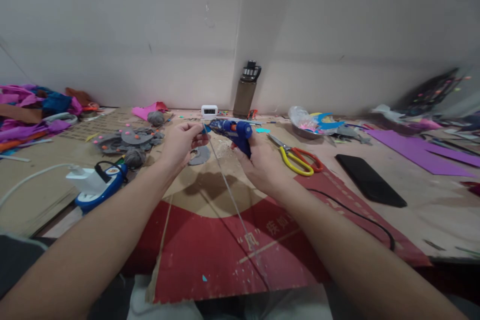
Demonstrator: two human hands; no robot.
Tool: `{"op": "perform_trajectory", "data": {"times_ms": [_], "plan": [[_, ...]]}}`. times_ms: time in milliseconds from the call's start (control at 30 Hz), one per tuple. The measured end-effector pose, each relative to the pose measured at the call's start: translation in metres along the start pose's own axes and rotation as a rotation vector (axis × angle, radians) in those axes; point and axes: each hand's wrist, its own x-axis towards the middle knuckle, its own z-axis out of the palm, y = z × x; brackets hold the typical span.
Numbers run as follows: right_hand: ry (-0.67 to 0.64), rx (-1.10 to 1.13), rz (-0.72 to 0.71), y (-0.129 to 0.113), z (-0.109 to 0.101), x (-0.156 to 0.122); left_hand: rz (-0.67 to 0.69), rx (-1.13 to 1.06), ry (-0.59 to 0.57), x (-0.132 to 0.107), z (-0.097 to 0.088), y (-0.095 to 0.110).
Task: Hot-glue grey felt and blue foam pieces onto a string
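My right hand (264, 162) is wrapped round the handle of a blue glue gun (242, 135). Its nozzle points left, close to the fingertips of my left hand (176, 146). Those fingers pinch a small blue piece (206, 129), partly hidden by the fingertips. From it a thin pale rod (229, 190) slants down towards me, above the red and brown cardboard (195, 255). I cannot tell whether glue touches the piece. Under my left hand lies a grey felt ring (200, 155), partly covered.
Scissors (296, 160) and a black phone (369, 180) lie to the right, with purple sheets (416, 152) beyond. A blue power strip (101, 197) and grey pieces with coloured dots (127, 139) are left. A bottle (245, 91) and small clock (209, 111) stand by the back wall.
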Motion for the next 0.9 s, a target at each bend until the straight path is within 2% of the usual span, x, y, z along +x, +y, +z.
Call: {"op": "perform_trajectory", "data": {"times_ms": [333, 900], "plan": [[0.023, -0.001, -0.017, 0.0024, 0.0018, -0.0007, -0.048, 0.011, 0.027, -0.0047, 0.0055, 0.0034], [0.009, -0.012, -0.014, 0.0037, 0.002, -0.0001, -0.003, 0.012, 0.011, -0.0028, 0.0016, 0.0042]]}}
